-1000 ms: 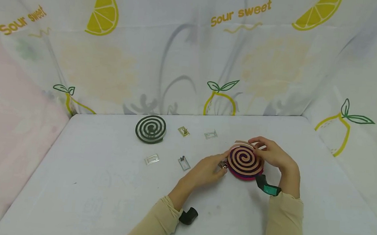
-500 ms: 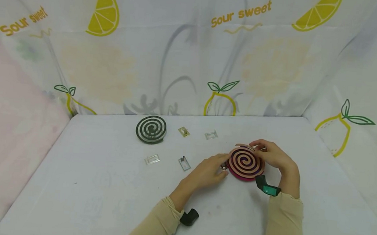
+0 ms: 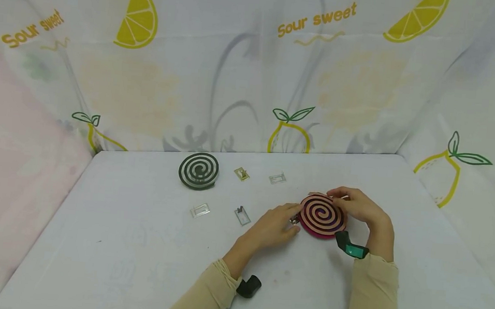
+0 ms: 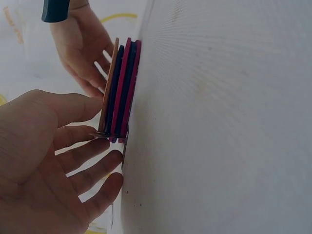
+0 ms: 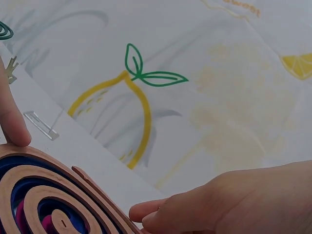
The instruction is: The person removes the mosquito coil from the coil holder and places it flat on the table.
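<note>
Several mosquito coils lie stacked on the white table, a tan coil [image 3: 321,213] on top, dark blue and magenta coils [image 4: 118,117] under it. My right hand [image 3: 357,204] pinches the stack's far right edge with curled fingers. At the left edge, my left hand [image 3: 273,225] has relaxed, spread fingers; its index fingertip touches the rim, and in the left wrist view its thumb overlaps the tan coil. A small metal coil stand [image 3: 294,219] sits between that thumb and forefinger, against the stack. In the right wrist view the tan coil's outer end [image 5: 80,173] stands slightly apart.
A dark green mosquito coil [image 3: 199,171] lies at the back left. Near it are a gold stand [image 3: 242,174] and several silver stands, one [image 3: 277,178] at the back, others [image 3: 200,210] [image 3: 242,215] further forward. A lemon-print cloth [image 3: 236,76] hangs behind the table.
The tan coil's far edge has come down onto the stack, with my right hand moving slightly down alongside it. My left hand stays nearly still at the left edge.
</note>
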Demonstrator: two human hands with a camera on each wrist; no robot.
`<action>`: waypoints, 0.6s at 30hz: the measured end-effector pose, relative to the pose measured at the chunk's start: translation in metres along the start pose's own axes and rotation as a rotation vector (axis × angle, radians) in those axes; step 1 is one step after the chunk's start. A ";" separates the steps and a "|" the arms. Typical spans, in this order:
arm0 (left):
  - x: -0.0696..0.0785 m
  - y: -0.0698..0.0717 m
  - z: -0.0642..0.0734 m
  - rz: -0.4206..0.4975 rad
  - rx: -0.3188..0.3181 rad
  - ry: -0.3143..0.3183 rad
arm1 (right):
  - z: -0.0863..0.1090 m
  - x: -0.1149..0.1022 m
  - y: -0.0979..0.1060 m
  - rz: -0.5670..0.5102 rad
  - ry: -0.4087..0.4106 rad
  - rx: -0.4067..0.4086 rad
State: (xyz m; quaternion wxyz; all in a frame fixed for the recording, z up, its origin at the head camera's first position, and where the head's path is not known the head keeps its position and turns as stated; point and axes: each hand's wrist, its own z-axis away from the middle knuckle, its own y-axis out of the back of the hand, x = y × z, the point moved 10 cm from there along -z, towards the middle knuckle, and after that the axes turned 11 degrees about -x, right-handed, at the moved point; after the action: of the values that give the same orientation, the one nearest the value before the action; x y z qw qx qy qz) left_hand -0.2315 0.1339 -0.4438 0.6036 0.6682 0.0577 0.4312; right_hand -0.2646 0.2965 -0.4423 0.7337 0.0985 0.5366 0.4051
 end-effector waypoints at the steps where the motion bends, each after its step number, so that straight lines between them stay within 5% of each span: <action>1: 0.000 0.000 0.000 -0.003 0.003 -0.001 | 0.000 0.000 0.000 0.000 -0.002 -0.001; 12: -0.001 0.008 0.003 -0.001 0.068 -0.030 | 0.000 -0.002 0.002 0.003 -0.001 0.020; 18: -0.005 0.023 0.006 0.089 0.127 -0.033 | 0.004 -0.011 0.017 -0.034 0.085 0.177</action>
State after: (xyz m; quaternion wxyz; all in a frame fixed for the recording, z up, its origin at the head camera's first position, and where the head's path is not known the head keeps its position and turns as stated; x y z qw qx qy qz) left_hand -0.2406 0.1199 -0.4264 0.5411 0.7139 0.0452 0.4421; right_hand -0.2699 0.3008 -0.4230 0.7052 0.1366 0.6027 0.3476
